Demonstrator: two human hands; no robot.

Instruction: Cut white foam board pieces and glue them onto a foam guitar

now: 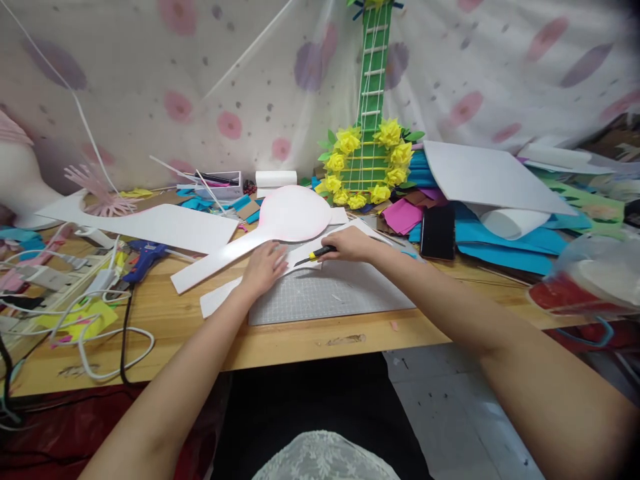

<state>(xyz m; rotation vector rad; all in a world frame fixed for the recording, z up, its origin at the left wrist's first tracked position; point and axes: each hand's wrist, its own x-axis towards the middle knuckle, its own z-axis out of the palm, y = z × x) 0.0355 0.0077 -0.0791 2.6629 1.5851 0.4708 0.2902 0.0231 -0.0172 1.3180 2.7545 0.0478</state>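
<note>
My right hand (350,244) is closed around a yellow-and-black utility knife (323,253), its blade pointing left over a white foam board strip (300,255). Fingers spread, my left hand (266,267) lies flat on that strip, left of the blade. Just behind both hands rests a white paddle-shaped cutout (295,213) with a round head, pinkish edge and long handle. Beneath the strip is a grey gridded cutting mat (310,300) with small white scraps on it.
A blue glue gun (145,259) and tangled white cables (90,333) lie at left. A green guitar-shaped piece with yellow flowers (370,160) stands at the back. A black phone (438,231), blue sheets (505,248) and a bagged cup (585,280) are at right.
</note>
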